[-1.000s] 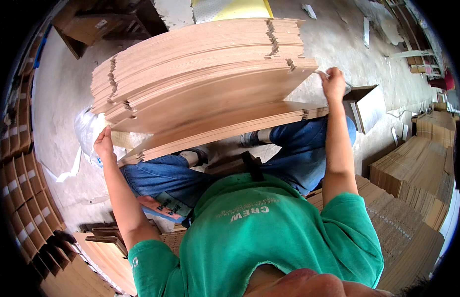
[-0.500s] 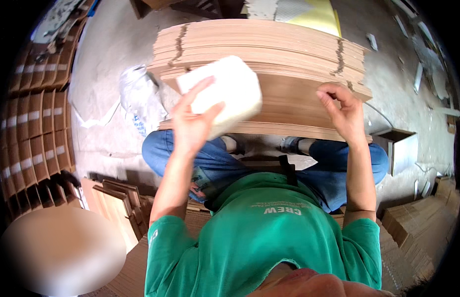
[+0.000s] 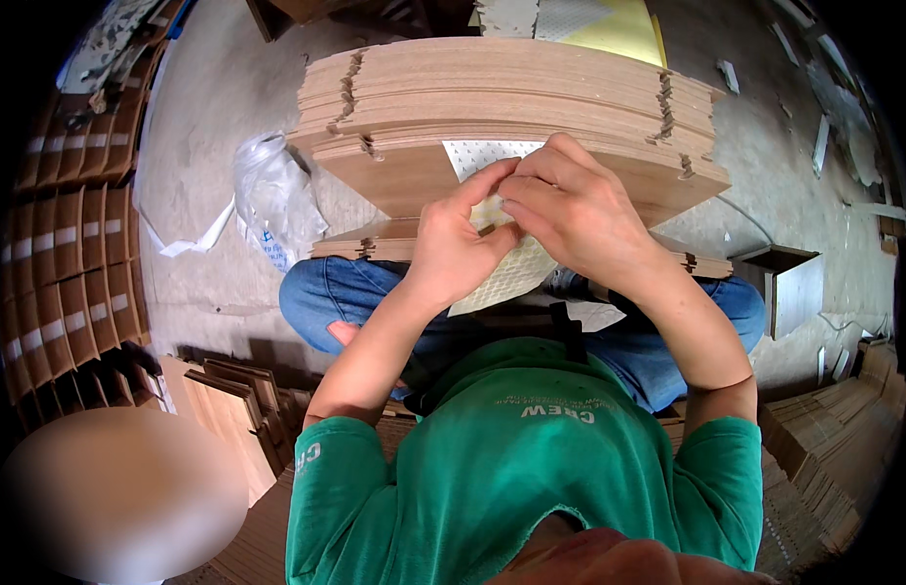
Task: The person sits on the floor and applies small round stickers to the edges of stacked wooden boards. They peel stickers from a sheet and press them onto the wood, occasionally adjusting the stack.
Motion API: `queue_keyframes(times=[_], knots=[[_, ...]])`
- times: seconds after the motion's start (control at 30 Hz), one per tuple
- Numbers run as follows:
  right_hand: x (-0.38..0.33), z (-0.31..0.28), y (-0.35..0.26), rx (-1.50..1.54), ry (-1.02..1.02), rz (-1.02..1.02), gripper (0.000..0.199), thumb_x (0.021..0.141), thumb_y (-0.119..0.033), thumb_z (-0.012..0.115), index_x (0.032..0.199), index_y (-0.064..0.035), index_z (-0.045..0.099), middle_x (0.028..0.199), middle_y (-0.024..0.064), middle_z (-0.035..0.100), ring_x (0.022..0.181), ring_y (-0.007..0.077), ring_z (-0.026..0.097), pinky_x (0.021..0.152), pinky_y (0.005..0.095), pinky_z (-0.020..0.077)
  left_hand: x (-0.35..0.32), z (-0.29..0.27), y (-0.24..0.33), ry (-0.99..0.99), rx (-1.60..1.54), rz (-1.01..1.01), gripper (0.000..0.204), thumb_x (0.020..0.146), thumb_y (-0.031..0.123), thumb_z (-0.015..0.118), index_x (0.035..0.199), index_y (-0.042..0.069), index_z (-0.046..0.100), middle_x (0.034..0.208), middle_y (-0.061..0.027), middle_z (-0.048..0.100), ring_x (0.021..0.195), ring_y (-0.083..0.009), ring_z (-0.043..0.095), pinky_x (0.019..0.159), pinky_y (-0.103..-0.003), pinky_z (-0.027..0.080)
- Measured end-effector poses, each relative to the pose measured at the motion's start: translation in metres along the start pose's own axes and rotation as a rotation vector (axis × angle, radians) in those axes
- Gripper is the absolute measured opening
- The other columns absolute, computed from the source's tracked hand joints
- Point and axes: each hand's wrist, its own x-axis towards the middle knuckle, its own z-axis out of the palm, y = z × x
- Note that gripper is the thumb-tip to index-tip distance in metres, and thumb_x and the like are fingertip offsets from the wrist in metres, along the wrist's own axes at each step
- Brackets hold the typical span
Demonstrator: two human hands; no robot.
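Observation:
In front of me a sheet of small stickers point(image 3: 509, 281) is held between both hands. Its white upper part carries rows of tiny marks, and its lower part looks yellowish. My left hand point(image 3: 453, 239) pinches the sheet with thumb and forefinger. From the right, my right hand point(image 3: 579, 210) closes its fingertips on it, close to the left fingertips. Whether a single sticker is between those fingers is hidden. Behind the sheet stands a stack of notched wood-grain panels point(image 3: 511, 88). More thin panels point(image 3: 360, 239) lie across near my knees.
A crumpled clear plastic bag point(image 3: 277, 190) lies on the floor to the left. Brown partitioned racks point(image 3: 73, 234) line the far left. An open box point(image 3: 794, 292) stands by my right knee. Several boards point(image 3: 229, 409) lean at lower left, and stacked brown pieces point(image 3: 833, 439) are at lower right.
My left hand has moved right and turned the sheet, which was a white blur. My right hand has come inward from the right to meet it and now grips there.

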Motion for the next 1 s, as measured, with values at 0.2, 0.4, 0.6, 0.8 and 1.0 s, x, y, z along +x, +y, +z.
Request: queue_keyframes(times=[0.2,0.4,0.6,0.8,1.0], knots=[[-0.013,0.009,-0.001,-0.105,0.038,-0.009,0.013,0.063,0.000,0.063,0.073,-0.0047,0.056,0.076,0.0059,0.054,0.072,0.0235,0.052,0.057,0.0321,0.0466,0.004,0.001,-0.014,-0.077,-0.030,-0.007,0.053,0.068,-0.006,0.063,0.119,-0.001,0.051,0.108,-0.0123,0.061,0.100,-0.0138,0.055,0.084,-0.027,0.045],[-0.108,-0.022,0.101,0.098,0.118,0.917,0.009,0.081,-0.007,0.059,0.087,-0.0025,0.064,0.075,0.0042,0.063,0.066,0.0095,0.056,0.061,0.0231,0.0466,0.003,-0.017,-0.010,0.007,-0.370,-0.243,0.050,0.073,-0.012,0.059,0.121,0.000,0.050,0.106,-0.0095,0.059,0.091,-0.0116,0.057,0.079,-0.024,0.046],[-0.212,-0.057,0.199,-0.625,0.199,0.871,0.015,0.073,-0.017,0.063,0.077,-0.0029,0.064,0.070,0.0142,0.061,0.068,0.0301,0.058,0.065,0.0380,0.0472,0.007,-0.022,-0.011,0.158,-0.445,-0.263,0.034,0.072,-0.005,0.069,0.104,-0.001,0.061,0.095,-0.0089,0.063,0.084,-0.0126,0.059,0.076,-0.024,0.049],[-0.231,-0.055,0.221,-0.754,0.218,0.850,0.030,0.072,-0.035,0.066,0.074,-0.0047,0.064,0.074,0.0149,0.062,0.072,0.0319,0.057,0.065,0.0403,0.0469,0.007,-0.010,-0.002,0.083,-0.396,-0.216,0.031,0.071,-0.006,0.068,0.101,-0.002,0.062,0.094,-0.0090,0.063,0.083,-0.0128,0.059,0.075,-0.025,0.049],[-0.212,-0.103,0.204,-0.667,0.019,1.061,0.036,0.076,-0.039,0.066,0.072,-0.0038,0.064,0.062,0.0117,0.062,0.056,0.0286,0.059,0.054,0.0350,0.0462,0.018,0.004,-0.001,0.003,-0.243,-0.125,0.034,0.070,-0.006,0.069,0.103,0.002,0.063,0.097,-0.0065,0.063,0.084,-0.0117,0.059,0.076,-0.024,0.049]])
